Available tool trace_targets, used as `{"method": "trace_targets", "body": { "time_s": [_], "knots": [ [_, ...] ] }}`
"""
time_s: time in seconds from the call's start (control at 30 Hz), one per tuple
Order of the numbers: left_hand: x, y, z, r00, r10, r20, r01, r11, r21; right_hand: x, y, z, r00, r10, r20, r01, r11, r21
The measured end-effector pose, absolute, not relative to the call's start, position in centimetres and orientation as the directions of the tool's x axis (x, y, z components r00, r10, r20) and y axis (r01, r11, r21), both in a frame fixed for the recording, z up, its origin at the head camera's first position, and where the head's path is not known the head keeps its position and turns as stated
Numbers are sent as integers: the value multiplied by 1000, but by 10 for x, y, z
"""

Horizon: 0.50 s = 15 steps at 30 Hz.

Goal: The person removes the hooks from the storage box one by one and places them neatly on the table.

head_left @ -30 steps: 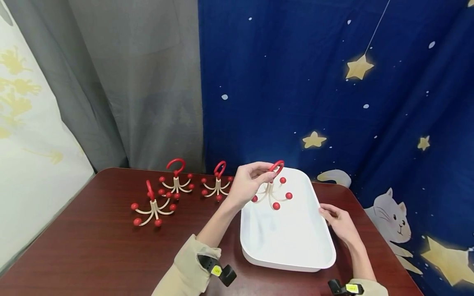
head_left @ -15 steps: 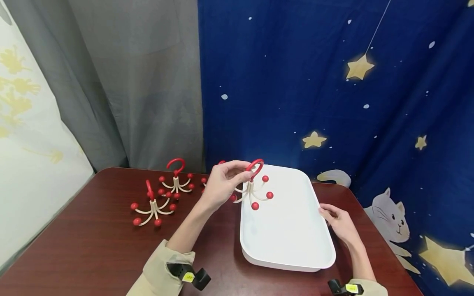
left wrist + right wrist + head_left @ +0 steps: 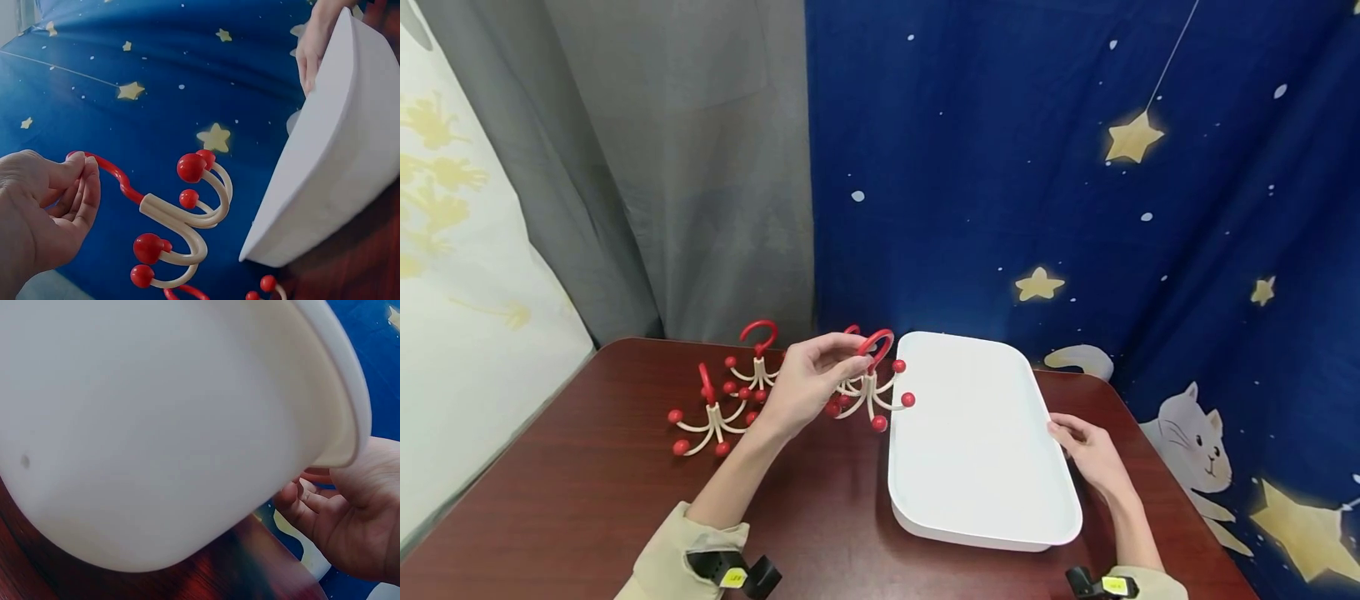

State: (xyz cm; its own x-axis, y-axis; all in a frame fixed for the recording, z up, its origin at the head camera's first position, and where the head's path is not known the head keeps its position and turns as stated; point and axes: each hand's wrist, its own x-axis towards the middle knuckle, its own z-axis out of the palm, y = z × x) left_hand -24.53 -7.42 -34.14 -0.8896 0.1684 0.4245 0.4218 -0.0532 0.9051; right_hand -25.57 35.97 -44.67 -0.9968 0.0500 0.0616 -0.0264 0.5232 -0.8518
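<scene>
My left hand (image 3: 808, 379) pinches the red hook of a rotating hook hanger (image 3: 869, 385) between thumb and fingertips. In the left wrist view this hanger (image 3: 165, 211) shows its cream stem and curved arms tipped with red balls. It hangs upright by the left edge of a white tray (image 3: 981, 450), one ball overlapping the rim in the head view. The right hand (image 3: 1092, 457) grips the tray's right rim; in the right wrist view, its fingers (image 3: 303, 512) curl under the edge.
Two like hangers, one nearer (image 3: 712, 417) and one farther back (image 3: 759, 372), stand on the dark red-brown table (image 3: 572, 500) at left. A third hanger's hook (image 3: 852, 330) shows behind the held one. Grey and blue star-patterned curtains (image 3: 925, 167) close off the back.
My left hand has carried the hanger leftward from over the tray to its left edge, now covering part of the hangers behind. The right hand and tray have stayed in place.
</scene>
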Motion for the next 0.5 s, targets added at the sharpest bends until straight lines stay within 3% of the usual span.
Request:
{"method": "trace_targets", "body": {
  "time_s": [0.5],
  "knots": [
    [-242,-111,-366,-910,192,367,375,9,927,-258,359,-446,-997,58,53,-15,522,-853]
  ]
}}
